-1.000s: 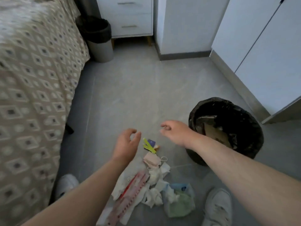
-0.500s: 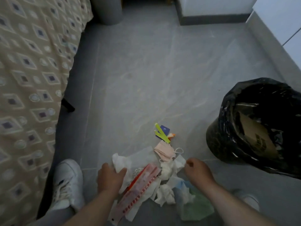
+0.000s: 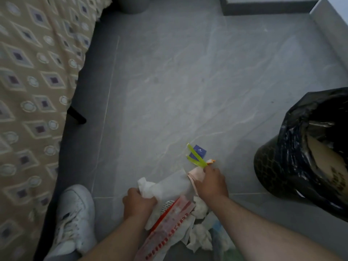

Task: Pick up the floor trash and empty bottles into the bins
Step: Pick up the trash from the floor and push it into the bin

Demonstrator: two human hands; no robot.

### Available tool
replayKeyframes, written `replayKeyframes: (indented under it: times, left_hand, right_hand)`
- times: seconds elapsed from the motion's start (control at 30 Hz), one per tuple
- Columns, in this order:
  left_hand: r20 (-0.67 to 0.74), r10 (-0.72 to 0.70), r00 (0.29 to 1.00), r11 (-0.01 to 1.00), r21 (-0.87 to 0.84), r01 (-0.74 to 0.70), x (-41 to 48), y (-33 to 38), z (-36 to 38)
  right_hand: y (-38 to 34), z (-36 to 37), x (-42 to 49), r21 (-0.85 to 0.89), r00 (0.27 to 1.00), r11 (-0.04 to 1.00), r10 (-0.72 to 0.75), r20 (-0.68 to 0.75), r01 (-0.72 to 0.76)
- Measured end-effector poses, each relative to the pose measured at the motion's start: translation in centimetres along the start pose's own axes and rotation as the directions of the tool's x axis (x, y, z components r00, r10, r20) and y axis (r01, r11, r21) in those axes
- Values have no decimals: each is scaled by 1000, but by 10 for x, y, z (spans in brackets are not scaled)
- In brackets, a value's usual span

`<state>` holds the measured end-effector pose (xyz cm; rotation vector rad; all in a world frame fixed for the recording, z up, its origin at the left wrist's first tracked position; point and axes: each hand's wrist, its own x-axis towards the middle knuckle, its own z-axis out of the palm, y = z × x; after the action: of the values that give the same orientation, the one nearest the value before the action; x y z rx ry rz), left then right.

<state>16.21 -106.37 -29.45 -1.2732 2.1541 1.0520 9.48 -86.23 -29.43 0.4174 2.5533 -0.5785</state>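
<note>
**Bottom edge, centre.** The floor trash heap lies between your forearms, not yet lifted:
- a red-and-white printed wrapper [image 3: 169, 221]
- crumpled white tissues [image 3: 199, 239]
- beside them, a blue-green scrap too blurred to name

**Lower left.** Your white shoe [image 3: 75, 213] stands on the grey floor [image 3: 188, 81].

**Lower centre, left of the heap.** Your left hand [image 3: 139, 203] is closed, its fingers curled round a crumpled white paper sheet [image 3: 165, 187] at the heap's upper edge.

**Lower centre, right of the heap.** Your right hand [image 3: 211, 182] is curled down over a pink mask [image 3: 194, 175] and appears to grip it. The fingertips are hidden.

**Just above the right hand.** Loose on the floor and held by neither hand:
- yellow-green strips [image 3: 195, 157]
- a small blue card [image 3: 200, 150]
- an orange scrap [image 3: 211, 161]

**Right edge, mid-height.** A bin with a black liner [image 3: 290, 166] stands near the heap. It already holds brown cardboard [image 3: 323, 161].

**Left side.** A patterned bedcover [image 3: 37, 72] hangs there, with a dark bed leg [image 3: 76, 115] below it.

**Top edge.** The base of a grey second bin [image 3: 131, 4] sits well apart from the heap.

**Progress, as judged.**
- Early stage.
- Two pieces are in hand, and nothing from this heap is seen in the bin.
- The whole heap and the small scraps are left to carry over.
- No bottles are in view.
</note>
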Motion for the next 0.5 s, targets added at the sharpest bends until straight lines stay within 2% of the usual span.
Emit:
replayKeyframes:
  times: [0.07,0.17,0.23,0.33,0.4,0.5]
  left_hand:
    - [-36,17,999,1000,-11,-17,-4,4,5]
    - [-78,-17,997,982,-189,2,-10,12,12]
    - [-64,49,997,963,-261,-64,-17,19,15]
    - [-29,121,992,958,-257,-125,-22,27,17]
    - [1,114,993,947,-301,-109,-19,30,18]
    - [70,23,997,900,-435,10,-11,32,18]
  right_hand:
    - [4,3,-5,111,998,992,55,-13,-53]
    - [14,7,-5,178,995,979,93,26,-96]
    - [18,7,-4,182,994,979,79,71,-91]
    - [19,3,-4,262,992,958,95,86,-115]
    - [22,-1,-3,316,992,942,94,82,-116]
    - [25,-8,-5,378,994,921,62,86,-91]
